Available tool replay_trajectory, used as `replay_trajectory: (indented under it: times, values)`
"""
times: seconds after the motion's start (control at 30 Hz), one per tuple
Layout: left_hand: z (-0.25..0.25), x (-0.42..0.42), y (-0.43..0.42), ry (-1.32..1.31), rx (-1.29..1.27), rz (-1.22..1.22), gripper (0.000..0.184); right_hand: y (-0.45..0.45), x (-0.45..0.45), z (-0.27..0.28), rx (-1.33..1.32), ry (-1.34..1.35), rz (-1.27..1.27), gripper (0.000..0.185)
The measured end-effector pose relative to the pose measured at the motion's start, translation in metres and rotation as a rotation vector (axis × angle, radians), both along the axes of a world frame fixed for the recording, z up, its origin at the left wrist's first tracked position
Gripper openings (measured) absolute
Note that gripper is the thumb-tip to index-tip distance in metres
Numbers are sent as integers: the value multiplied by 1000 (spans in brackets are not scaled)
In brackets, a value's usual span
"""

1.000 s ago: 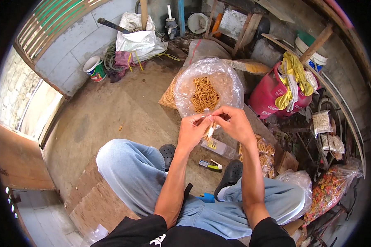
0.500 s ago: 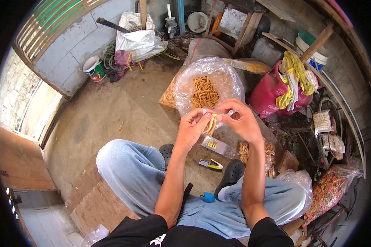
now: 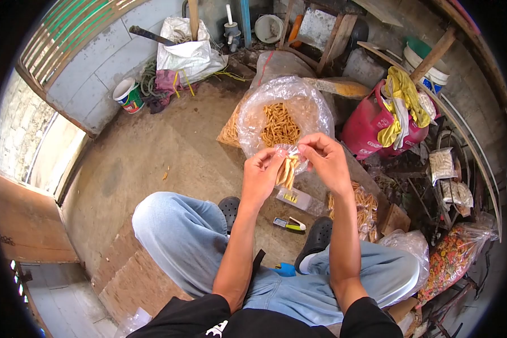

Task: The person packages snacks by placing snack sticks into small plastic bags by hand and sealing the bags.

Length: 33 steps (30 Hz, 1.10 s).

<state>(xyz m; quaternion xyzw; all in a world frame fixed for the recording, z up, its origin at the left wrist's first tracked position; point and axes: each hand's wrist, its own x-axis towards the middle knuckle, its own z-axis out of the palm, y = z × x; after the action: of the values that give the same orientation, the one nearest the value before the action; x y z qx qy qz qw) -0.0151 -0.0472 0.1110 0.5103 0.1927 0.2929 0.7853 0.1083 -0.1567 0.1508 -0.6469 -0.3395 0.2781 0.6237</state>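
A small clear plastic bag (image 3: 288, 173) of brown stick-shaped snacks hangs between my hands in the head view. My left hand (image 3: 260, 176) pinches its upper left edge between thumb and fingers. At the upper right, my right hand (image 3: 328, 164) has its thumb and fingertips closed on the bag's top. Just beyond lies a big open plastic bag (image 3: 250, 110) with a heap of the same snack sticks (image 3: 280, 125) inside. Below my hands, a clear plastic pack with a yellow label (image 3: 307, 203) rests on the floor.
A green-and-black stapler (image 3: 294, 227) lies between my feet. Several filled snack bags (image 3: 366, 211) sit to the right. Pink gas cylinders (image 3: 369, 124) with yellow cloth stand farther right. A bag of colourful snacks (image 3: 450, 256) leans at lower right; a paint bucket (image 3: 128, 94) stands far left.
My right hand has turned and its fingers have drawn in at the top of the small bag. More of the bag and its snack sticks shows between my hands.
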Motion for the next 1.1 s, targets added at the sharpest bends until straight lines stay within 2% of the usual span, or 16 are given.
replay_trajectory:
  times: [0.07,0.1,0.13,0.2,0.23,0.3,0.4,0.43,0.47,0.5,0.6,0.77,0.9,0.97,1.03,1.1]
  values:
    - [-3,4,1,69,-18,55,18,5,0,-5,28,35,-34,20]
    - [-7,10,3,67,-17,54,18,7,0,-6,-17,170,-62,24]
    - [-12,17,5,155,83,116,20,10,0,-8,-64,307,-90,29]
    - [-18,35,15,333,296,207,26,16,6,-26,-67,370,-82,31]
    - [-25,46,22,333,298,204,26,19,11,-37,-72,433,-70,33]
    - [-47,68,35,472,466,186,28,28,22,-63,-80,451,-103,30]
    - [-78,92,51,625,512,64,26,37,43,-108,-129,646,-27,25]
    - [-95,100,56,625,518,60,26,42,48,-120,-138,735,-89,21]
    - [-115,109,62,604,383,35,24,46,53,-128,-150,822,-149,18]
    - [-117,111,63,585,247,10,23,50,56,-131,-148,826,-149,18]
    - [-122,112,67,499,114,-34,22,59,61,-143,-215,846,-207,17]
    - [-126,118,81,536,61,-5,22,64,68,-149,-235,796,-258,20]
    - [-132,116,86,597,166,-10,24,66,69,-149,-226,662,-338,15]
    - [-126,115,84,628,181,-6,24,64,73,-142,-299,883,-214,13]
    - [-120,114,81,650,373,44,24,63,74,-146,-308,851,-186,15]
    - [-114,113,78,639,419,8,25,64,76,-155,-316,816,-155,17]
